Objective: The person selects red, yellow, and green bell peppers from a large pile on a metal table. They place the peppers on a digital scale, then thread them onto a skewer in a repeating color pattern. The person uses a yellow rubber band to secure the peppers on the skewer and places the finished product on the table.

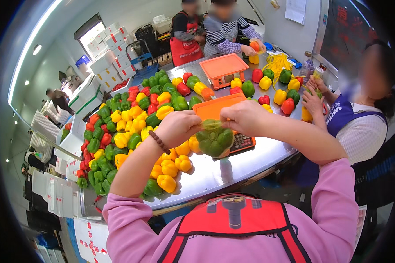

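My left hand [178, 128] and my right hand [245, 117] are both closed, pinching the two sides of a thin yellowish net bag [212, 124]. Below my fingers hangs a green bell pepper [214, 142], its lobed end toward me; it seems to sit inside the bag. Directly behind it is an orange digital scale [219, 105], its keypad partly covered by the pepper. Yellow bell peppers [183, 163] lie on the metal table close to my left forearm.
Red, green and yellow peppers [123, 127] fill the table's left side. A second orange scale [224, 68] stands farther back, near a heap of yellow nets [277, 65]. A co-worker [360, 118] handles a pepper at right; two people stand behind the table [250, 162]. White boxes [103, 61] are stacked far left.
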Motion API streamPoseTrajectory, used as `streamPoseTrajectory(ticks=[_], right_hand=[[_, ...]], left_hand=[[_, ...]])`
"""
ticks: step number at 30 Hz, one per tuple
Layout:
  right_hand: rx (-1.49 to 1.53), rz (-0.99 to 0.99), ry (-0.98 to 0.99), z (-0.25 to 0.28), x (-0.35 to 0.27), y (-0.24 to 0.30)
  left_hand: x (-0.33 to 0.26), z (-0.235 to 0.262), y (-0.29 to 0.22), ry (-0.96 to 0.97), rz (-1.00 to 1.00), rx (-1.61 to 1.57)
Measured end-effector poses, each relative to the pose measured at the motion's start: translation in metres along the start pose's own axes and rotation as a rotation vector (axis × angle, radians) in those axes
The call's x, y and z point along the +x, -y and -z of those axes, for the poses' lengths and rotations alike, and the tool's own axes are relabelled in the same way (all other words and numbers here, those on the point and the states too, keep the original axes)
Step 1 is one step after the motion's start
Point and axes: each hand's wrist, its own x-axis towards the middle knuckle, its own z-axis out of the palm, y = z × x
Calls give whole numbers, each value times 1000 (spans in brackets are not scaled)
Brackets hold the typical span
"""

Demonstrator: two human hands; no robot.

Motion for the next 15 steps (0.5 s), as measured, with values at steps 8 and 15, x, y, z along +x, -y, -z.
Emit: streamPoseTrajectory(ticks=[8,15], right_hand=[[157,243,-346,-47,26,-23],[817,-241,55,-80,45,-16]], left_hand=[[-8,-35,25,-316,-103,-101],[-9,-67,45,-433,182,-754]])
